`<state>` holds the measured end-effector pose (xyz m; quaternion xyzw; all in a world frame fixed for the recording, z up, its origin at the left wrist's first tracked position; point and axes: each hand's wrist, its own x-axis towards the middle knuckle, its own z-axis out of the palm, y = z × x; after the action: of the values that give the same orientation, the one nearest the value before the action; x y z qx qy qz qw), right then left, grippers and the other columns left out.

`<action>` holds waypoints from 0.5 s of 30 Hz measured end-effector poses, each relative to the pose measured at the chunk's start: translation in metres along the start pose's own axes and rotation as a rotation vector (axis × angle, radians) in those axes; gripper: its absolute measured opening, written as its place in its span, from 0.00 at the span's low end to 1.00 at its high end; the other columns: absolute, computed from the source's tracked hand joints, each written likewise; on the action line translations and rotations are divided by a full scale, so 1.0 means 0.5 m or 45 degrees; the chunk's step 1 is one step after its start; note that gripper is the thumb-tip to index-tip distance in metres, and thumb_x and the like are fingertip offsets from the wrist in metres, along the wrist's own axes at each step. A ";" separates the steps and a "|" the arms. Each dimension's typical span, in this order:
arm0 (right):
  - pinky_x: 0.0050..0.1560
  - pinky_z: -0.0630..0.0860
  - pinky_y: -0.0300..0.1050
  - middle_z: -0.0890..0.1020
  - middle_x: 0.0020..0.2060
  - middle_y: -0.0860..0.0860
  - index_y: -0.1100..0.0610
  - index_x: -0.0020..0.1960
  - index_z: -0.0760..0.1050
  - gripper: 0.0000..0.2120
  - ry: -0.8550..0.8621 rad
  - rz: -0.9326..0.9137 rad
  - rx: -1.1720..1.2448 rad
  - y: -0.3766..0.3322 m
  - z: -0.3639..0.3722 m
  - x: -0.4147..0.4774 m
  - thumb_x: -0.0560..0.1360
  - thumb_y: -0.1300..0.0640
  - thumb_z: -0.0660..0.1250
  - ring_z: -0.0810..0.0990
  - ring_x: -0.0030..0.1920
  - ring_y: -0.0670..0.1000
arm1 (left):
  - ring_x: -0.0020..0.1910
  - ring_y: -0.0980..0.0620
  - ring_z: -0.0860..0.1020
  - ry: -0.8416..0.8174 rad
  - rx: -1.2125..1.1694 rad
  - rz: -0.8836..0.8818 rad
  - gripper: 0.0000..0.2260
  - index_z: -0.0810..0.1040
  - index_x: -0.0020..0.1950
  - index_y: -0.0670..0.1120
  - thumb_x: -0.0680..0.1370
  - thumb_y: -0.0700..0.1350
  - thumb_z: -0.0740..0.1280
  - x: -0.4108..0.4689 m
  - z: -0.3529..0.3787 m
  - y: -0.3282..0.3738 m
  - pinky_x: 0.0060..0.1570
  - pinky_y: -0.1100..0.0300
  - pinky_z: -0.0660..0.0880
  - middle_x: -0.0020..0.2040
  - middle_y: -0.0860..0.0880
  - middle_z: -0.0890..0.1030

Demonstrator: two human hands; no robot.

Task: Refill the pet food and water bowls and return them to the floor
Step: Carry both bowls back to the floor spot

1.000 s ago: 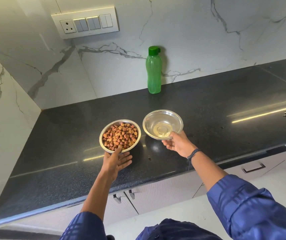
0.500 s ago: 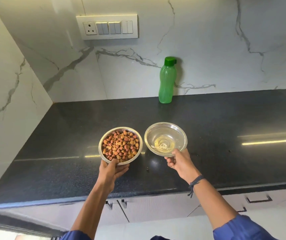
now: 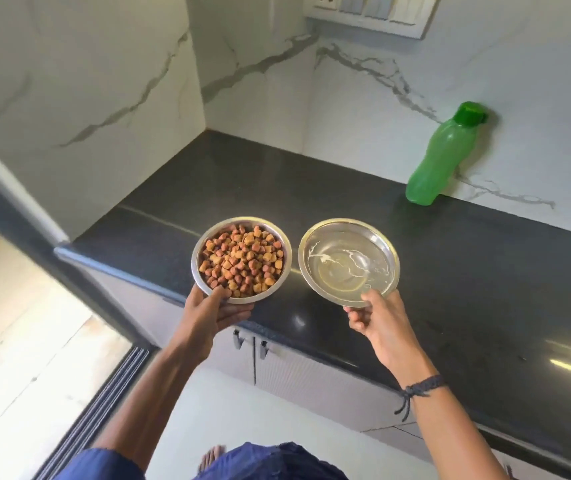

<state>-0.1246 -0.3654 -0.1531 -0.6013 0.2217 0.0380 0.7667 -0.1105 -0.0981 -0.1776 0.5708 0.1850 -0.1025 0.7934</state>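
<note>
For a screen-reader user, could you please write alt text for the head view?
A person's left hand holds a steel bowl of kibble and the right hand a steel bowl of water over a black countertop. A capped green bottle stands against the marble wall.

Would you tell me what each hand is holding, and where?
Left hand: kibble bowl, near rim and underside. Right hand: water bowl, near rim.

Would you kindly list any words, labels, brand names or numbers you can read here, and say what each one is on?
None can be read: the green plastic bottle, the steel bowl of kibble, the steel bowl of water and the white switch panel show no legible print.
</note>
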 end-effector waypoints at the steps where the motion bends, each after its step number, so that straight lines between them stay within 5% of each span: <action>1: 0.27 0.68 0.41 0.79 0.32 0.58 0.57 0.59 0.70 0.13 -0.030 0.008 -0.027 0.002 0.013 -0.004 0.78 0.68 0.55 0.74 0.30 0.50 | 0.42 0.40 0.85 0.026 -0.018 0.016 0.18 0.64 0.69 0.48 0.81 0.35 0.58 -0.012 -0.012 0.003 0.40 0.53 0.83 0.49 0.36 0.83; 15: 0.26 0.67 0.40 0.77 0.33 0.59 0.56 0.49 0.67 0.07 -0.442 0.155 -0.204 0.074 0.316 -0.070 0.78 0.67 0.58 0.71 0.29 0.52 | 0.45 0.35 0.84 0.539 -0.276 0.172 0.14 0.68 0.64 0.41 0.79 0.34 0.58 -0.193 -0.312 0.025 0.41 0.54 0.82 0.48 0.34 0.83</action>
<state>-0.1214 -0.1996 -0.1450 -0.6304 0.1184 0.2050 0.7393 -0.2211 0.0484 -0.1709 0.5021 0.3184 0.0930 0.7986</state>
